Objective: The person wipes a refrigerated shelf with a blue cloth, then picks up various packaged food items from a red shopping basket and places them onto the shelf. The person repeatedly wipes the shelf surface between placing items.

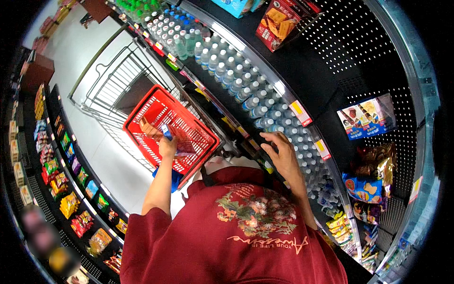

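Observation:
My left hand is over a red plastic shopping basket, its fingers around a small blue-and-white package. Something tan beside the fingers is not clear enough to name. Inside the basket, partly behind that hand, lies a clear wrapped item. My right hand is raised with its fingers curved apart, holding nothing. It appears in front of the shelf edge, near rows of clear water bottles with white caps; whether it touches any cannot be told.
The basket rests on a metal shopping cart. Black shelving on the right carries a red biscuit box, a blue-and-white box and snack bags. Across the white floor, left-hand shelves hold packaged snacks.

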The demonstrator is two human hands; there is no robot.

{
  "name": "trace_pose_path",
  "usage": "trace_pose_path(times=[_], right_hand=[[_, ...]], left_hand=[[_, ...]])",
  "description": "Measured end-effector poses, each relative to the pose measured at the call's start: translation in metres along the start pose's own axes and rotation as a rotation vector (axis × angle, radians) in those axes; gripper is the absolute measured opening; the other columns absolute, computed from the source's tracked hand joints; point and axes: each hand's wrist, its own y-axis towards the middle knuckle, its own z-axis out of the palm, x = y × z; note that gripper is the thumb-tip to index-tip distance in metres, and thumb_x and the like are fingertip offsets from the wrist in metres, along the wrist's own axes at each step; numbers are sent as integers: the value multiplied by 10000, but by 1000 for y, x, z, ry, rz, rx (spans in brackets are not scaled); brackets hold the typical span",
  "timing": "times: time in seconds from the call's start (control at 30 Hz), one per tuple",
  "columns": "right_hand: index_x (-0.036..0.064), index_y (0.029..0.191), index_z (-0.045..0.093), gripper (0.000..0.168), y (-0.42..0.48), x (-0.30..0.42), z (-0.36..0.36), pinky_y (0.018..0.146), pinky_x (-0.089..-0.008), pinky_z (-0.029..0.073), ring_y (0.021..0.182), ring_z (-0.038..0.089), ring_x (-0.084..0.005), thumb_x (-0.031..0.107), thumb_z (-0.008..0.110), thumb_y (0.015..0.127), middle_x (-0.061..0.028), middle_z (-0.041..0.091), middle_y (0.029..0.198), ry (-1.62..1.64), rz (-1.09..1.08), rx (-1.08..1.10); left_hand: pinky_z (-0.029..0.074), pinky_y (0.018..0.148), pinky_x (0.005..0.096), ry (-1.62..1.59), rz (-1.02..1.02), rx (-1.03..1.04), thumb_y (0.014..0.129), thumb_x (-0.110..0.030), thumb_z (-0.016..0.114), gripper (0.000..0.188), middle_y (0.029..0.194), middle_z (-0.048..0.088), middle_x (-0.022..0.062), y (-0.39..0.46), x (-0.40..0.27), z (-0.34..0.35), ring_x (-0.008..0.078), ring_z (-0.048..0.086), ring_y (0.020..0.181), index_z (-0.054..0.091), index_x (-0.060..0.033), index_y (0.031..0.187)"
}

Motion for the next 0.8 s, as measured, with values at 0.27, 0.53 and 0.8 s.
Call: trace_pose_path(times=[0.27,0.53,0.8], right_hand=[[48,1188,659,277,-23,-12,-5,848,-389,494,959,635,-295,118,675,921,-130,650,1021,-22,110,-36],[65,1213,643,294,-35,-40,-17,862,-403,511,974,637,-314,138,667,929,-138,639,1007,1,188,-124],[71,1339,572,448,-48,-99,-97,911,-349,531,1146,612,-222,111,719,918,-113,626,1236,111,191,-785]], left_hand=[[542,910,494,64,-51,152,844,-544,651,614,1115,702,262,26,-9,74,409,693,1035,725,32,1042],[564,738,424,43,259,305,888,-670,602,731,847,722,227,70,9,136,353,725,833,692,42,1030],[467,471,307,-652,250,216,988,-379,632,398,724,638,42,41,-22,94,109,539,571,652,-6,849]])
